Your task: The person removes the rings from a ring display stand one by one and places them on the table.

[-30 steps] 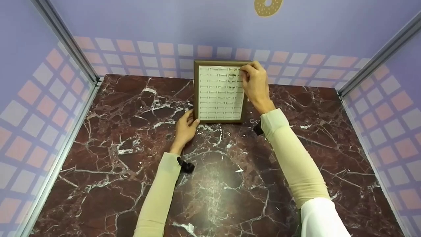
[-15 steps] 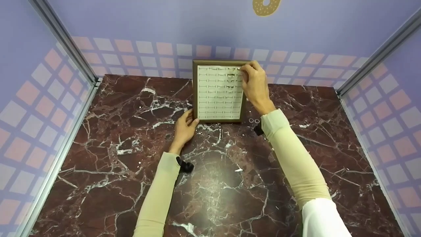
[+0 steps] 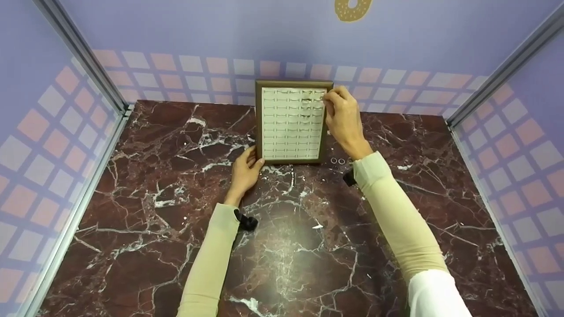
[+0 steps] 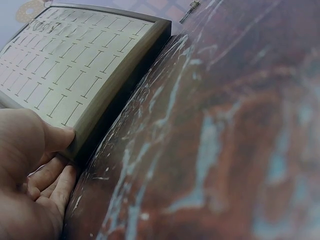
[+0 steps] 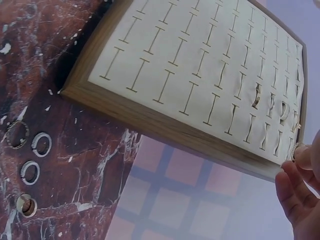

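A wood-framed ring display board [image 3: 291, 136] with rows of slits in its pale padded face leans upright at the back wall. My left hand [image 3: 245, 176] grips its lower left corner. In the left wrist view, the thumb [image 4: 60, 138] lies on the front edge, with fingers curled at the underside. At the upper right edge, my right hand [image 3: 343, 115] pinches a small ring [image 5: 298, 147] between thumb and fingertips. Several rings sit in slits near the top, among them a gold ring [image 5: 257, 96]; the fingertips are close beside them.
Several loose rings lie on the dark red marbled tabletop [image 3: 176, 259] right of the board, including a silver ring [image 5: 41, 144] and a wide band [image 5: 26, 205]. Purple panels with pink and white squares enclose the back wall [image 3: 202, 35] and both sides.
My right hand has slid slightly down the board's right edge from the top corner, still pinching the ring. The left hand keeps its grip; the head view has shifted a little.
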A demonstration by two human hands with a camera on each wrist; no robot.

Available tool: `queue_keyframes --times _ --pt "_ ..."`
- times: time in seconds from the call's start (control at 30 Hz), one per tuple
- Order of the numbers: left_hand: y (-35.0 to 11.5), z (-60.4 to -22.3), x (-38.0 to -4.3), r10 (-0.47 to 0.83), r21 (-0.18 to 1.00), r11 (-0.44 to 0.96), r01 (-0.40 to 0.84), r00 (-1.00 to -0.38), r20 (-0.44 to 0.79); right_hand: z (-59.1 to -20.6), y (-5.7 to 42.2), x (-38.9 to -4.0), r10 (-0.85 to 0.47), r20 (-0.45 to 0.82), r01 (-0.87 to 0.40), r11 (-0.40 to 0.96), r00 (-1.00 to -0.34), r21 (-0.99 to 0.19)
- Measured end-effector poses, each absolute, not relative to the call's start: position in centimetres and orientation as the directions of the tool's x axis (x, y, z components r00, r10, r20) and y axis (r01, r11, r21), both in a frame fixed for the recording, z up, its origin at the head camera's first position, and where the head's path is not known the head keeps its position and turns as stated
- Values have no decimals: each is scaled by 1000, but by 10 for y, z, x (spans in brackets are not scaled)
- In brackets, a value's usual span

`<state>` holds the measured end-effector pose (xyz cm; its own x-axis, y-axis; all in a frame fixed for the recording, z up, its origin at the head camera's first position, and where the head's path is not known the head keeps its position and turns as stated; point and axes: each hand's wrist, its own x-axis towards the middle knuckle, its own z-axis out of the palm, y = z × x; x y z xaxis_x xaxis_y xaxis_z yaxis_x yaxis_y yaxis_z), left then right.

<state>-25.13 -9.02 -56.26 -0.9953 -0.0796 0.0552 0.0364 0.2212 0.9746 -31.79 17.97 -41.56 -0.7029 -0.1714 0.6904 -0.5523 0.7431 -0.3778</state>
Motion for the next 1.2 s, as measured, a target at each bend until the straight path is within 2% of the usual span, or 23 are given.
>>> queue_keyframes --times 0.2,0.67,1.2 --pt "-90 -562 -252 -74 977 209 38 -996 55 -424 192 -309 -195 690 -570 735 -697 -368" --pt "-90 -563 -251 -66 977 203 61 -995 76 -454 227 -288 -214 638 -561 720 -739 -408" --pt "-90 -564 -253 -72 978 201 57 -995 72 -496 263 -264 -318 501 -541 739 -805 -400"
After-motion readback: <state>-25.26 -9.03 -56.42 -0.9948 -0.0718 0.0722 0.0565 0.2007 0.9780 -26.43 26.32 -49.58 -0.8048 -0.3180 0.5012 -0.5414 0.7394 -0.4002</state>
